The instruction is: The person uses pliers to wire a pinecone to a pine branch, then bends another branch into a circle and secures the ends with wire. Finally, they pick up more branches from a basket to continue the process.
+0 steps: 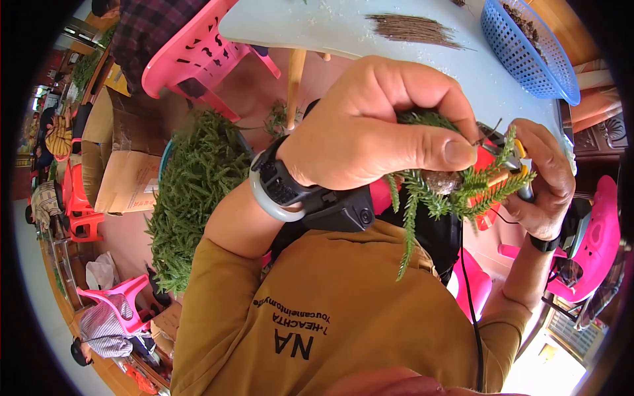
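Observation:
My left hand (370, 125), with a dark watch and a pale bangle at the wrist, is closed in front of my chest. Its thumb and forefinger pinch a thin dark wire. Green artificial pine sprigs (413, 211) hang below and beside that hand, and a brownish pine cone (441, 181) shows among them, partly covered by the thumb. On the right, my right hand (545, 178) is wrapped round pliers (523, 165) with yellow and grey grips. The plier jaws point toward the wire by my left fingertips; whether they grip it cannot be made out.
On the pale table (317, 26) lie a bundle of thin brown sticks (415, 30) and a blue basket (528, 66) holding brown cones. To my left are heaped green sprigs (195, 198), a cardboard box (129, 171) and a pink chair (188, 49). Other people sit farther left.

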Demonstrator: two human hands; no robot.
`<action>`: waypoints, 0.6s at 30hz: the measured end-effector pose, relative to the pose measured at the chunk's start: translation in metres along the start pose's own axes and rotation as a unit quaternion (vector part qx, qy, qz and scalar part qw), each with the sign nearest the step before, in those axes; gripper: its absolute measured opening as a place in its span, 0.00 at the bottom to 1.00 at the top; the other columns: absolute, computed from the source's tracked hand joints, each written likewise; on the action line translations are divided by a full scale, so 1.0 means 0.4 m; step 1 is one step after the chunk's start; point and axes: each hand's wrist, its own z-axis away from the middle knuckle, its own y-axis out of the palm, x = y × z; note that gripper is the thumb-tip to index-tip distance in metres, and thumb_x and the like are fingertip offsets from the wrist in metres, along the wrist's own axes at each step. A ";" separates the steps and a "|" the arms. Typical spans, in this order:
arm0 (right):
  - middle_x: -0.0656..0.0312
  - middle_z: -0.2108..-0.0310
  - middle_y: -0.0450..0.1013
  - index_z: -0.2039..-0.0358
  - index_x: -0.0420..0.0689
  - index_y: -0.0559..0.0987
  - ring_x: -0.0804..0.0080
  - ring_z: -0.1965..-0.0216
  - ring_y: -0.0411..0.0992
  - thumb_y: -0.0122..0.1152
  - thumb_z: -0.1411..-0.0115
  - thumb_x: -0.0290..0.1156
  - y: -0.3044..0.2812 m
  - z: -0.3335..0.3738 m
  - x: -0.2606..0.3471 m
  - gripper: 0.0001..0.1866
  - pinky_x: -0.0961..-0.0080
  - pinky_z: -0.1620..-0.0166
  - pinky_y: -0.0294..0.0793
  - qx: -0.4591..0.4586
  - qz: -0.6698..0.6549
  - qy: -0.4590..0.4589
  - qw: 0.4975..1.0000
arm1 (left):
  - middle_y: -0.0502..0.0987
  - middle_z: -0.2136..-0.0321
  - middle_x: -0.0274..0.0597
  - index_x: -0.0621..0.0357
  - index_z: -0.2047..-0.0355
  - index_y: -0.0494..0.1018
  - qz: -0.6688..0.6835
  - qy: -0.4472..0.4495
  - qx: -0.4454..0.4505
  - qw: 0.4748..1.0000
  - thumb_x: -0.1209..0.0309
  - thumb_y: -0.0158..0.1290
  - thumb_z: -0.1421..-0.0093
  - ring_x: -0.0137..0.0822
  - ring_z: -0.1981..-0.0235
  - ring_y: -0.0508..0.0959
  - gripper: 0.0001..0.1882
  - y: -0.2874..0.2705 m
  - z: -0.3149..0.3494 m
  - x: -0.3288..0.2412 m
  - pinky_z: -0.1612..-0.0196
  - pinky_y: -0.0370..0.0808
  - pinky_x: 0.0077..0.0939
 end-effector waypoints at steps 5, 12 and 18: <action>0.47 0.55 0.69 0.54 0.33 0.75 0.62 0.55 0.70 0.71 0.68 0.25 -0.003 -0.012 -0.001 0.34 0.73 0.52 0.67 0.029 0.011 -0.017 0.999 | 0.71 0.75 0.41 0.66 0.73 0.71 0.020 -0.019 0.031 0.999 0.68 0.60 0.50 0.29 0.74 0.70 0.13 -0.010 0.001 0.020 0.70 0.66 0.21; 0.48 0.57 0.70 0.54 0.36 0.75 0.62 0.56 0.71 0.71 0.68 0.22 -0.011 -0.033 -0.009 0.34 0.75 0.54 0.69 0.054 0.018 -0.035 0.998 | 0.73 0.74 0.42 0.67 0.73 0.71 0.030 -0.018 0.058 0.998 0.68 0.60 0.49 0.31 0.74 0.71 0.13 -0.015 -0.005 0.046 0.69 0.67 0.23; 0.49 0.59 0.72 0.55 0.36 0.76 0.63 0.58 0.72 0.71 0.67 0.21 -0.010 -0.029 -0.012 0.32 0.75 0.56 0.71 0.046 0.030 -0.045 0.997 | 0.74 0.75 0.42 0.67 0.72 0.71 0.040 0.011 0.097 0.994 0.70 0.58 0.47 0.31 0.73 0.72 0.11 -0.032 -0.015 0.072 0.68 0.67 0.23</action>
